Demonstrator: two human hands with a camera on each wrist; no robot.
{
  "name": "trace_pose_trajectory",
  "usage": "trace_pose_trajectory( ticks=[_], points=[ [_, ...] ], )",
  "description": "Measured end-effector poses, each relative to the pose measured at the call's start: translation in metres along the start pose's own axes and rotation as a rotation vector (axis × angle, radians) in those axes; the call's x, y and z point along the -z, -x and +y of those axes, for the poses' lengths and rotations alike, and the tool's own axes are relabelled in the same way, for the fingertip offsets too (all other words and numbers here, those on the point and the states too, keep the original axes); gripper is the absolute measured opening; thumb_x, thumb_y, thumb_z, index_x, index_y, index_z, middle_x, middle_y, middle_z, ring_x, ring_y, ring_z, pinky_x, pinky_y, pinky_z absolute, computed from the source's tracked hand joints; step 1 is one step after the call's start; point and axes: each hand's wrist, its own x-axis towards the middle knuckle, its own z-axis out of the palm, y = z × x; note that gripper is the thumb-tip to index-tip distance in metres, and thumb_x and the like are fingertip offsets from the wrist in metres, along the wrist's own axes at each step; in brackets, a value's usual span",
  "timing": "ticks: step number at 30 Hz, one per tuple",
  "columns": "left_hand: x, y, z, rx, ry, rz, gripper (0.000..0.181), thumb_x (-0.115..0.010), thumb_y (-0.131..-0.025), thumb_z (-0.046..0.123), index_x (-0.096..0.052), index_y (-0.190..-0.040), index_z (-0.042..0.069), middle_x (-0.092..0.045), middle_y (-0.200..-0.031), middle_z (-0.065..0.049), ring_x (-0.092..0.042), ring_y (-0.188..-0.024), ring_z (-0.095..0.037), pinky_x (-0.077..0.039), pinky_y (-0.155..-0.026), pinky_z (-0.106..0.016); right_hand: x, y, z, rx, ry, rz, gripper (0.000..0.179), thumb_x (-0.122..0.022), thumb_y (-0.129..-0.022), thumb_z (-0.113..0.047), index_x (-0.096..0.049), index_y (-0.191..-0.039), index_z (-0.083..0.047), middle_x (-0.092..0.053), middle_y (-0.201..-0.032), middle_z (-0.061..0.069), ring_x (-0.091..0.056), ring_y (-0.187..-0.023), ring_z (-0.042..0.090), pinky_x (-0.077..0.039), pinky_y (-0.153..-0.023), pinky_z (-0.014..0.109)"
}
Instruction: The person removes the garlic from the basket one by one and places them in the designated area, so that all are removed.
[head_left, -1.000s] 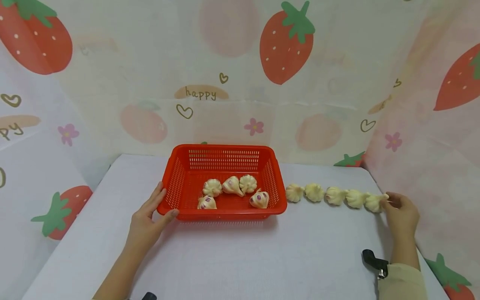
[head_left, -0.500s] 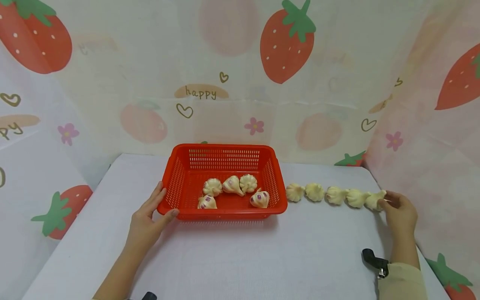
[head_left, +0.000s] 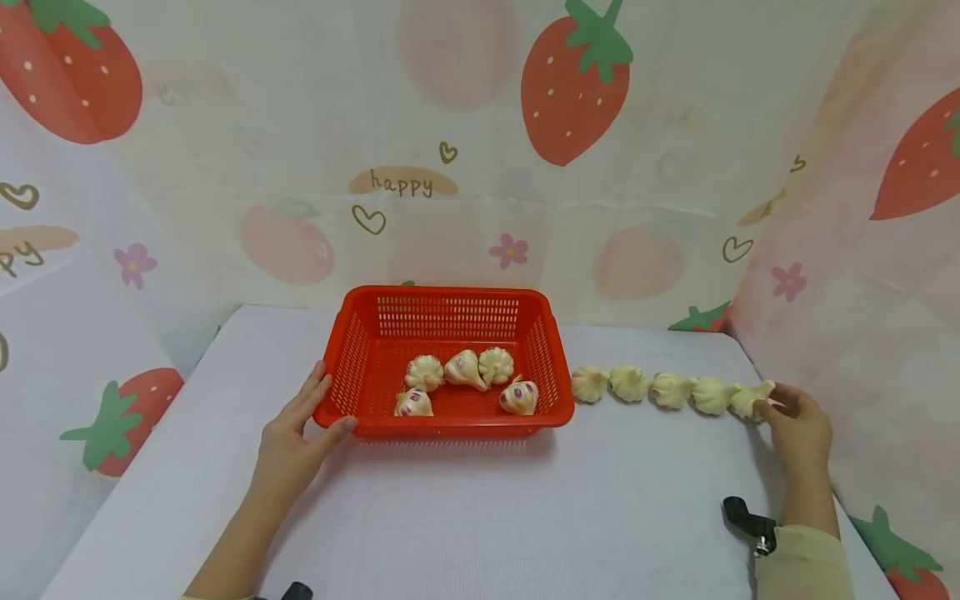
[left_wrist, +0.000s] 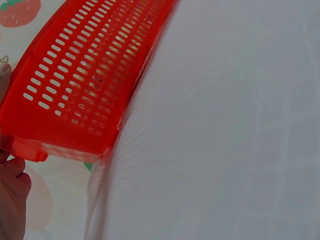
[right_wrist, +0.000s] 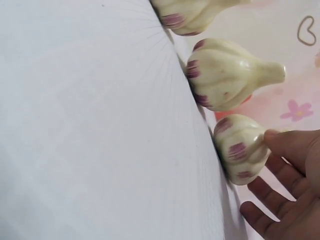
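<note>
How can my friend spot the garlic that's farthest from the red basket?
Look for the red basket on the white table. To its right, five garlic bulbs make a row; follow it to the end. That last bulb is the only one the right hand is touching.

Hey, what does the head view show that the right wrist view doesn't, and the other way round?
Only the head view shows the red basket, the five garlic bulbs inside it, the left hand at its rim, and all five bulbs of the row beside it. Only the right wrist view shows purple patches on the row's bulbs. Both show the right hand touching the row's end bulb, and the white tablecloth.
</note>
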Motion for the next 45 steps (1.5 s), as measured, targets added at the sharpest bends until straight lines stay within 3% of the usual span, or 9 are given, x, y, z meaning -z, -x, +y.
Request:
trace_pose_trajectory(
  ticks=[8, 14, 21, 29, 39, 45],
  points=[
    [0.001, 0.001, 0.0, 0.005, 0.004, -0.002, 0.08, -0.082, -0.088, 0.035, -0.043, -0.157, 0.02, -0.036, -0.164, 0.01, -0.035, -0.152, -0.016, -0.032, -0.1, -0.003, 0.004, 0.002, -0.016, 0.002, -0.037, 0.045, 0.059, -0.068, -0.099, -0.037, -0.051, -0.151, -0.018, -0.056, -0.15, -0.001, -0.053, -0.131, 0.019, -0.045, -0.091, 0.019],
    [0.0, 0.0, 0.0, 0.001, 0.003, -0.009, 0.08, -0.082, -0.088, 0.036, -0.042, -0.157, 0.021, -0.036, -0.164, 0.009, -0.035, -0.151, -0.016, -0.033, -0.1, -0.003, 0.013, 0.011, -0.036, 0.072, -0.062, 0.163, 0.05, -0.07, -0.097, -0.03, -0.059, -0.145, -0.019, -0.065, -0.139, -0.009, -0.057, -0.125, 0.011, -0.042, -0.081, 0.008],
    [0.001, -0.002, -0.003, -0.013, 0.004, 0.006, 0.08, -0.082, -0.088, 0.035, -0.042, -0.157, 0.023, -0.037, -0.164, 0.01, -0.035, -0.151, -0.013, -0.033, -0.1, -0.003, 0.024, 0.029, -0.067, 0.157, -0.168, 0.222, 0.044, -0.072, -0.097, -0.026, -0.063, -0.14, -0.022, -0.066, -0.131, -0.011, -0.056, -0.12, 0.005, -0.045, -0.098, 0.016],
    [-0.002, -0.001, -0.005, -0.014, 0.001, 0.002, 0.08, -0.081, -0.089, 0.038, -0.042, -0.157, 0.024, -0.036, -0.164, 0.011, -0.035, -0.151, -0.015, -0.033, -0.1, -0.003, 0.034, 0.049, -0.099, 0.2, -0.202, 0.203, 0.043, -0.074, -0.096, -0.025, -0.065, -0.138, -0.026, -0.066, -0.132, -0.014, -0.055, -0.117, 0.001, -0.044, -0.099, 0.016],
    [-0.003, -0.001, -0.003, -0.004, 0.002, 0.003, 0.08, -0.082, -0.088, 0.036, -0.042, -0.157, 0.025, -0.036, -0.164, 0.011, -0.036, -0.151, -0.016, -0.032, -0.1, -0.003, 0.026, 0.083, -0.132, 0.416, -0.134, 0.174, 0.043, -0.074, -0.096, -0.024, -0.065, -0.138, -0.019, -0.067, -0.134, -0.005, -0.055, -0.116, 0.0, -0.047, -0.1, 0.02],
    [-0.003, 0.0, -0.003, -0.004, 0.007, 0.011, 0.08, -0.082, -0.088, 0.035, -0.043, -0.157, 0.024, -0.037, -0.163, 0.011, -0.037, -0.151, -0.017, -0.033, -0.099, -0.003, 0.015, 0.113, -0.155, 0.561, -0.218, 0.094, 0.04, -0.075, -0.094, -0.013, -0.068, -0.133, -0.013, -0.069, -0.124, -0.007, -0.059, -0.112, 0.002, -0.047, -0.094, 0.015]
  ],
)
